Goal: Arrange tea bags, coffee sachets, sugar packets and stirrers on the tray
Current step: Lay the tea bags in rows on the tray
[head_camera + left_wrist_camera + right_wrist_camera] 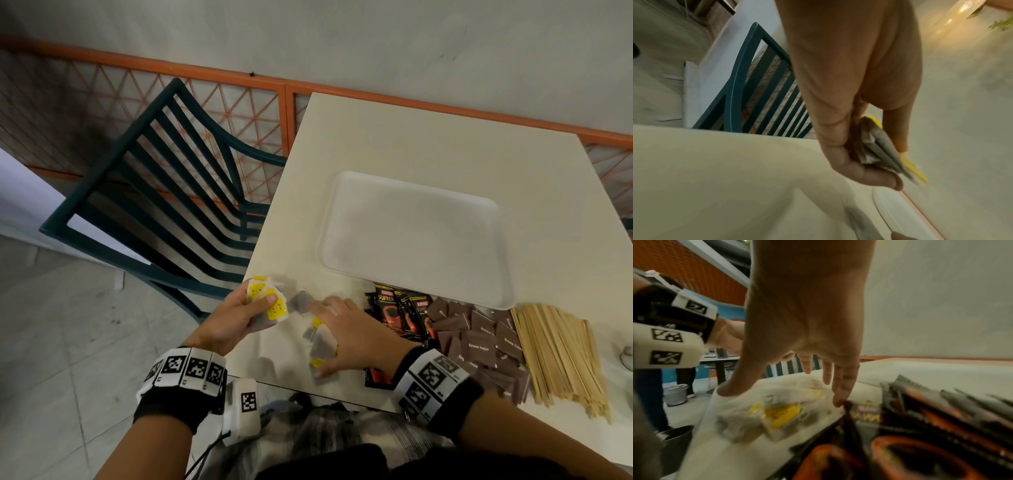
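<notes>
- Since the tea bags (320, 339) are light, limp and thin, judged easy to slide or tear; best pinched at the yellow tags or stacked flat.
- Left hand (236, 317): fingers and thumb curled round a bunch of bags (269, 301), held above the table (428, 137) corner.
- Right hand (349, 337): palm down, fingers spread, fingertips (838, 400) resting on the loose bags on the table's near edge.
- Tray (414, 240) holds nothing yet; coffee sachets (400, 310), sugar packets (479, 339) and stirrers (561, 356) lie in a row along its near side.
</notes>
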Tool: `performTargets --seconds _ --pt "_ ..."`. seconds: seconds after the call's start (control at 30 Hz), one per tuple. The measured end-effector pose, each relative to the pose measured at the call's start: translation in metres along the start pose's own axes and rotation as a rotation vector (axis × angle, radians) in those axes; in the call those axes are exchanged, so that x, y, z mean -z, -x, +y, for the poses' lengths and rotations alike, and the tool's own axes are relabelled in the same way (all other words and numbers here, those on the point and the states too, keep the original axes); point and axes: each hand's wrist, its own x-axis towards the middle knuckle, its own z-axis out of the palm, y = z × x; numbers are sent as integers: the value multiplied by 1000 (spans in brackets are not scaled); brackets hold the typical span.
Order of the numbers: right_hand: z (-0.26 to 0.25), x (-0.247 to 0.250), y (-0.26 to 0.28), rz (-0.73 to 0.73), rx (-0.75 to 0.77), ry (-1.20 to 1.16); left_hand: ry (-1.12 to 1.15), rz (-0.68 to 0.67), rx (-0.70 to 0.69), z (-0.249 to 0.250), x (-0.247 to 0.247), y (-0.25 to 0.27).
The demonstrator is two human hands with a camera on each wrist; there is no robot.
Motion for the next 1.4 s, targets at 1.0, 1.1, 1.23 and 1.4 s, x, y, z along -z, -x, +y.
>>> performTargets --seconds 1.0,1.1,1.23,1.4 --pt "-7 -3 -25 88 -368 -208 -475 -35 -42 -9 -26 -33" --pt "-7 1 -20 186 -341 -335 -353 45 -61 -10 -20 -33" --pt "-8 7 -15 254 -316 -347 -111 107 -40 -9 -12 -31" --pt "-3 27 -8 421 -276 -573 -124 56 0 -11 -10 -32"
